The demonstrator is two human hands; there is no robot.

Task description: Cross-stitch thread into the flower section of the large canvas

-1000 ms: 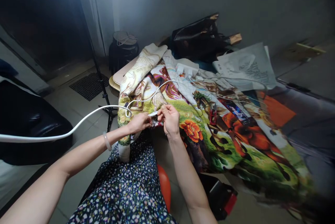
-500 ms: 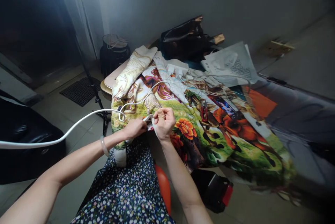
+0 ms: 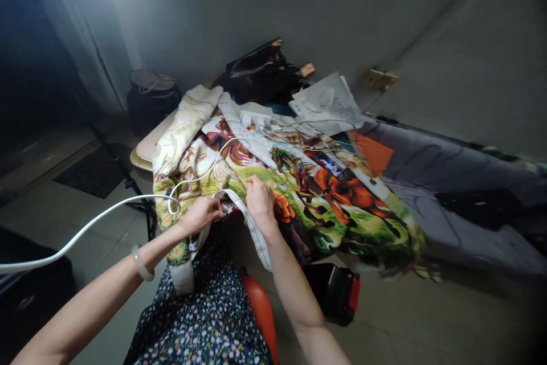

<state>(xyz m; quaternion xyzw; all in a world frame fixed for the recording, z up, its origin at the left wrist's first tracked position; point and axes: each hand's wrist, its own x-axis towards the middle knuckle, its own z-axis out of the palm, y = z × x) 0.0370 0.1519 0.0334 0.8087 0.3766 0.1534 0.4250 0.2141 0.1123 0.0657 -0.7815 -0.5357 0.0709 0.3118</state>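
Though colourful, cloth (image 3: 316,205) near grey wall (image 3: 342,6)

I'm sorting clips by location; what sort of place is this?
Likely an indoor needlework spot, perhaps at home: a big picture cloth covers most of the table, with red-handled cutters and a power strip lying on it.

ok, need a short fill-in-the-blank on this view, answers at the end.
1. A pale bracelet circles the person's ____ arm.
2. The hand nearer the orange flower is the ____ one.
3. The small tool lying on the picture cloth has ____ handles.
4. The fabric strip hanging at the cloth's near edge is mostly ____ in colour.

Missing words: left; right; red; white.
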